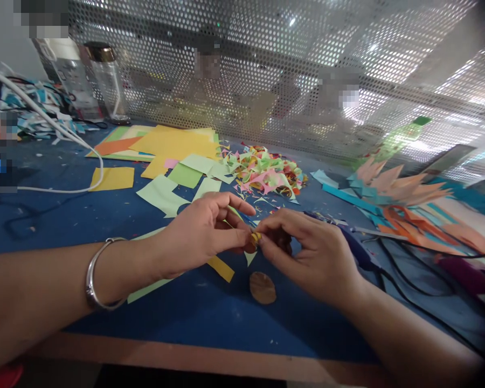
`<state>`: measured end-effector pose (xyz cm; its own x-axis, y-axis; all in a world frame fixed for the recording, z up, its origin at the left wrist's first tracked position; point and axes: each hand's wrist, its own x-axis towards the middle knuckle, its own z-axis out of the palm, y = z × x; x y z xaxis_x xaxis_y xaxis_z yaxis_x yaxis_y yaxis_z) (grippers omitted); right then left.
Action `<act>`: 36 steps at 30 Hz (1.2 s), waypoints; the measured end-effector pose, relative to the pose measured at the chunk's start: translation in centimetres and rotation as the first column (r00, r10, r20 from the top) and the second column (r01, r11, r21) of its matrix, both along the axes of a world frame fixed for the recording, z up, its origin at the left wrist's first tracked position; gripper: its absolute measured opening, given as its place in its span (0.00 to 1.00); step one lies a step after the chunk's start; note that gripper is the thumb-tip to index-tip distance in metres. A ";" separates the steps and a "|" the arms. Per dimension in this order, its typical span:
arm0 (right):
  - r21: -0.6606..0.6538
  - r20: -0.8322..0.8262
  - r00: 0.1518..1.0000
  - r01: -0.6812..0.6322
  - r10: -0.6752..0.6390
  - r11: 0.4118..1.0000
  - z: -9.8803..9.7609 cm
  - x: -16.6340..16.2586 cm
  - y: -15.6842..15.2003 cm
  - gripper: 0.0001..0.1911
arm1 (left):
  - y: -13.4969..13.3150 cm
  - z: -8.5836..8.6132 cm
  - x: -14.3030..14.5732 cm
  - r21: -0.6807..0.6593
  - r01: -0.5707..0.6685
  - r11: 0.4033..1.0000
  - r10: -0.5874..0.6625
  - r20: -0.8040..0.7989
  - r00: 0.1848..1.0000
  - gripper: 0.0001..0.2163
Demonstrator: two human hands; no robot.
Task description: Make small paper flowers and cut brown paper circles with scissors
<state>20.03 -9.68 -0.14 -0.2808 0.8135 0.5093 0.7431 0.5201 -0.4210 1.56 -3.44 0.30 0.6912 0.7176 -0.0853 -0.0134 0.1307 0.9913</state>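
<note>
My left hand (pixel 202 231), with a silver bangle (pixel 95 275) on its wrist, and my right hand (pixel 307 248) meet above the blue table (pixel 105 215). Both pinch a small rolled yellow paper piece (pixel 256 237) between thumbs and fingertips. Something brown shows just behind the yellow piece, too hidden to name. A brown oval paper cutout (pixel 262 288) lies on the table just below the hands. A yellow strip (pixel 221 268) and a pale green strip (pixel 149 288) lie under my left hand.
Yellow, orange and green paper sheets (pixel 173 145) lie at the back, with a heap of colourful scraps (pixel 267 172) beside them. Blue and orange cut shapes (pixel 392 188) sit right. Black cables (pixel 412 269) run right, a white cable (pixel 64 134) left. A clear bottle (pixel 107 81) stands by the perforated screen (pixel 267 64), with people behind it.
</note>
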 end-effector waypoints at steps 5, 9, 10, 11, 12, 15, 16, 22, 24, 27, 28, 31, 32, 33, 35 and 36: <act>0.018 -0.019 1.000 0.000 0.000 1.000 -0.1 -0.1 0.0 0.06 | 0.0 -0.5 -0.2 0.033 0.025 0.999 -0.024 -0.008 1.000 0.20; 0.028 -0.009 1.000 0.006 -0.005 1.000 -0.2 0.0 0.0 0.06 | 0.1 -1.1 -0.3 0.076 0.047 0.996 -0.044 -0.039 0.998 0.25; 0.024 -0.007 1.000 0.007 -0.007 1.000 -0.2 0.0 0.0 0.06 | 0.1 -1.1 -0.3 0.091 0.045 0.995 -0.042 -0.043 0.998 0.25; 0.020 -0.004 1.000 0.007 -0.007 1.000 -0.2 0.0 -0.1 0.06 | 0.1 -1.2 -0.2 0.105 0.039 0.994 -0.034 -0.045 0.998 0.24; 0.014 -0.001 1.000 0.006 -0.006 1.000 -0.3 0.0 -0.1 0.06 | 0.1 -1.2 -0.2 0.112 0.035 0.993 -0.030 -0.044 0.999 0.23; 0.002 -0.004 1.000 0.002 -0.002 1.000 -0.3 0.0 -0.1 0.06 | 0.1 -1.2 -0.1 0.089 0.034 0.995 -0.032 -0.029 0.999 0.21; 0.002 -0.007 1.000 0.001 -0.001 1.000 -0.4 0.0 0.0 0.06 | 0.2 -1.3 -0.1 0.075 0.035 0.997 -0.033 -0.025 0.999 0.20; 0.010 0.004 1.000 0.002 -0.002 1.000 -0.3 0.0 0.0 0.06 | 0.3 -1.1 -0.2 0.060 0.069 0.996 -0.067 -0.048 0.997 0.20; -0.004 0.013 1.000 0.009 -0.009 1.000 -0.3 0.0 -0.1 0.06 | 0.4 -0.9 -0.4 0.092 0.087 0.992 -0.079 -0.085 0.993 0.21; -0.063 0.016 1.000 0.005 -0.004 0.998 -0.3 0.0 0.1 0.06 | 0.8 -0.4 -1.0 0.231 0.047 0.972 -0.014 -0.143 0.990 0.20; -0.088 0.017 1.000 -0.003 0.004 0.996 -0.4 0.0 0.2 0.06 | 1.2 -0.2 -1.2 0.311 -0.003 0.950 0.051 -0.148 0.988 0.18; -0.173 0.037 0.999 -0.028 0.035 0.985 -0.5 0.0 0.5 0.06 | 2.5 0.4 -1.8 0.509 -0.167 0.844 0.262 -0.119 0.958 0.13; -0.200 0.049 0.998 -0.032 0.043 0.979 -0.6 0.1 0.6 0.06 | 3.1 0.5 -2.0 0.558 -0.201 0.805 0.315 -0.115 0.942 0.12; -0.223 0.062 0.997 -0.033 0.048 0.974 -0.6 0.1 0.6 0.06 | 3.6 0.6 -2.1 0.604 -0.208 0.770 0.353 -0.130 0.927 0.10; -0.251 0.085 0.995 -0.031 0.054 0.968 -0.7 0.1 0.7 0.07 | 4.3 0.8 -2.4 0.678 -0.138 0.722 0.357 -0.193 0.914 0.06; -0.258 0.096 0.994 -0.028 0.055 0.966 -0.7 0.2 0.7 0.07 | 4.6 0.9 -2.5 0.706 -0.096 0.702 0.357 -0.232 0.905 0.05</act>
